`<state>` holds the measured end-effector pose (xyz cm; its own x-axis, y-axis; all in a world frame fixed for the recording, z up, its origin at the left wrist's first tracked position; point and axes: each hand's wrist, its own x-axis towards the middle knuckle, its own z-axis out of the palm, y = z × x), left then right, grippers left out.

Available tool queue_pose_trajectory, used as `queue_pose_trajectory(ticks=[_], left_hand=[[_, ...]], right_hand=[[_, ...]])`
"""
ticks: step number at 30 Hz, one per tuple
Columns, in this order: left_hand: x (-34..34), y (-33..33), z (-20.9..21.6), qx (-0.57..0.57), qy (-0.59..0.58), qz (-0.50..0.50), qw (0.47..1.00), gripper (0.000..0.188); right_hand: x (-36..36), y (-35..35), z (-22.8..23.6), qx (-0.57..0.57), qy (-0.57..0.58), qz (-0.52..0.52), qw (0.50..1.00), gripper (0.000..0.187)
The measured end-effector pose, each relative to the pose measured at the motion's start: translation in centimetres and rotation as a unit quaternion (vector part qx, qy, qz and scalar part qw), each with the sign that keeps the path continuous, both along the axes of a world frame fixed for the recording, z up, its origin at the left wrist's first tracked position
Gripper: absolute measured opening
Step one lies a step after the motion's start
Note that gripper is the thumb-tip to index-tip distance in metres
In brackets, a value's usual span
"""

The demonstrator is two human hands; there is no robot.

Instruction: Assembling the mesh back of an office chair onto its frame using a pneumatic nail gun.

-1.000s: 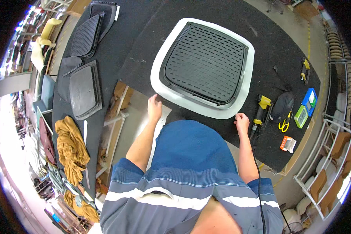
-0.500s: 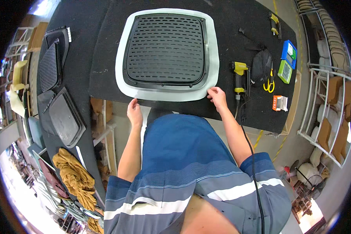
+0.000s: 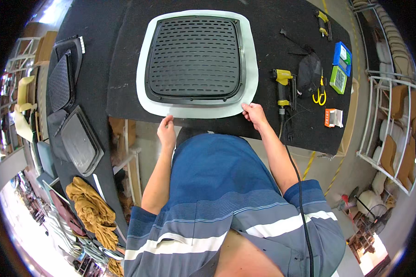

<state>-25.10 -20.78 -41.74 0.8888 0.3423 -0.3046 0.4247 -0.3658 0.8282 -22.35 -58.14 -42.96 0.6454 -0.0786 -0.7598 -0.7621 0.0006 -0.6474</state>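
My left hand [image 3: 166,132] rests at the near edge of the white sheet [image 3: 145,92], fingers together and laid on its lower border; whether they pinch the edge I cannot tell. My right hand [image 3: 254,115] sits at the sheet's lower right corner, fingers closed on that corner. The sheet lies flat on the black desk [image 3: 101,55], its near border just inside the desk's front edge. The black perforated panel [image 3: 195,57] lies centred on the sheet, leaving a white margin all round.

Open desk surface runs to the left of the sheet and in a strip along its right side. Beyond that strip lie the yellow-and-black power tool [image 3: 282,87], near my right hand, then a black pouch [image 3: 308,71], yellow-handled scissors [image 3: 319,94], a blue box [image 3: 342,53], a green box [image 3: 338,79] and an orange box [image 3: 333,117]. More black panels [image 3: 78,143] are stacked at the far left, well apart.
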Motion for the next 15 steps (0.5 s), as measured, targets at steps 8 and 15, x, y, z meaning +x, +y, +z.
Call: queue_pose_trajectory(ticks=[8,15], left_hand=[[0.3,-1.5,1.3,-0.031,-0.013,-0.005,0.999,0.020],[5.9,-7.0,4.6,0.085,-0.150,-0.150,0.973,0.019]], right_hand=[[0.3,0.3,0.9,0.036,-0.005,-0.001,0.999,0.028],[0.7,0.9,0.9,0.037,0.041,-0.013,0.998,0.034]])
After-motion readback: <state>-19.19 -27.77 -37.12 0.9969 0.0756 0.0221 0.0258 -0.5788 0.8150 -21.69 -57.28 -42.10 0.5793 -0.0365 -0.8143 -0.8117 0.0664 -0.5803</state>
